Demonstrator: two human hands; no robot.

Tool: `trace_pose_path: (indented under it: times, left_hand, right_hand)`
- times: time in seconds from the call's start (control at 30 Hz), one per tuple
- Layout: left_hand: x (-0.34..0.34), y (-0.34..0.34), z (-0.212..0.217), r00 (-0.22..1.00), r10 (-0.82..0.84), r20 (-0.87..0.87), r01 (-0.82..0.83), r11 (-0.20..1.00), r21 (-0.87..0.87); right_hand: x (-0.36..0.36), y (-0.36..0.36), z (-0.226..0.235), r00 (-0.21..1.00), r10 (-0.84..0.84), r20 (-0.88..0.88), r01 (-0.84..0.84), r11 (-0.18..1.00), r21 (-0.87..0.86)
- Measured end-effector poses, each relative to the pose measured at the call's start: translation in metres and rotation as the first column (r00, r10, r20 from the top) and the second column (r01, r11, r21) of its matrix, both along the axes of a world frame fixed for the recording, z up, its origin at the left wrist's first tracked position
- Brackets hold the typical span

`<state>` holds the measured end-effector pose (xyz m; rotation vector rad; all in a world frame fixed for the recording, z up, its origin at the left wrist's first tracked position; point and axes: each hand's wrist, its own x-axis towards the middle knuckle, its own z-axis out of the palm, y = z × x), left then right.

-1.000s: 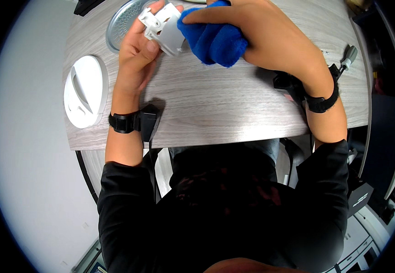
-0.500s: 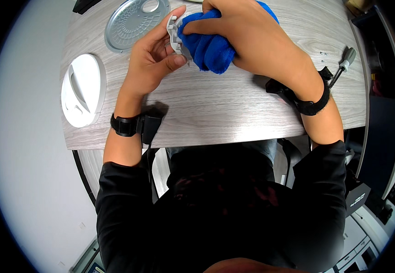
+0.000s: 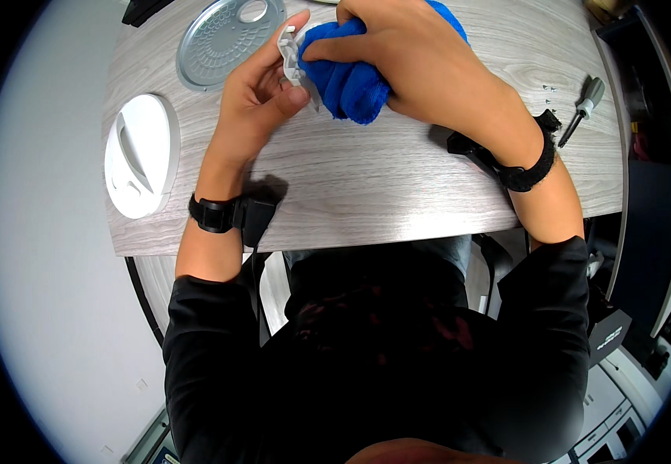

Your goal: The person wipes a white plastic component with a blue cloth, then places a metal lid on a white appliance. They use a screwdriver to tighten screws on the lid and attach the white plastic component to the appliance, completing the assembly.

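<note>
White part (image 3: pixel 289 58) against blue cloth (image 3: pixel 348 83), well apart from white-lettered box (image 3: pixel 610 339)

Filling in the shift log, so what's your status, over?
Left hand gripping small white plastic part. Right hand holding bunched blue fabric cloth against it. Cloth hides some of the part from view.

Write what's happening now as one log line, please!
left hand: holds white part | right hand: holds blue cloth up to it | on table: grey plate, white oval piece, screwdriver

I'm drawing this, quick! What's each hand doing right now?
Left hand: closed, holding a small white part.
Right hand: closed, holding a blue cloth.
</note>
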<state>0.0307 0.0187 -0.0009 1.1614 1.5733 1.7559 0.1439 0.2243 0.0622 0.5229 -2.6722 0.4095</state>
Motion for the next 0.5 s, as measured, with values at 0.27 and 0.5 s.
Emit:
trace_pose_path:
  times: [0.27,0.5]
  left_hand:
    - [-0.008,-0.006,-0.006,0.985,-0.049,0.164,0.041,0.998,0.049]
    - [-0.005,0.001,-0.005,0.95,-0.182,0.256,0.123,0.966,0.227]
  right_hand:
    - [0.007,0.002,0.008,0.991,-0.041,-0.129,0.049,0.997,0.058]
    - [0.002,-0.005,0.0,0.977,-0.089,-0.195,0.096,0.995,0.026]
